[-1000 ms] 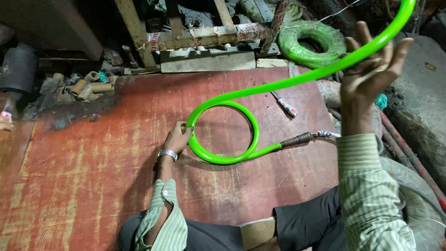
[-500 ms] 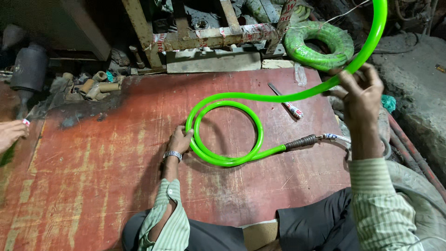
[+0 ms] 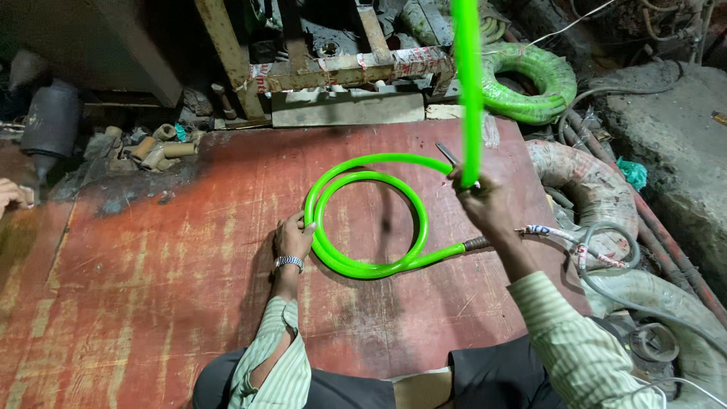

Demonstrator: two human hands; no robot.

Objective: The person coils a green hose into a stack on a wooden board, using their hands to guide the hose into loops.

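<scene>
A bright green hose (image 3: 413, 220) lies coiled in a loop on a red-brown wooden board (image 3: 166, 257). My left hand (image 3: 294, 236), with a metal wristband, presses down on the coil's left side. My right hand (image 3: 481, 201) is closed around the free length of hose, which rises straight up out of the frame. A metal fitting (image 3: 477, 244) caps the hose end at the coil's right, just below my right hand.
A second green hose coil (image 3: 530, 79) lies behind the board at the right. Old grey hoses (image 3: 598, 189) pile up at the right. A rusty metal frame (image 3: 333, 68) and small pipe pieces (image 3: 155, 148) lie at the back. Another person's hand (image 3: 11, 197) shows at the left edge.
My right hand swung leftward and down toward the coil, bringing the free hose from a long arc on the right to nearly vertical. A second turn now lies on the loop.
</scene>
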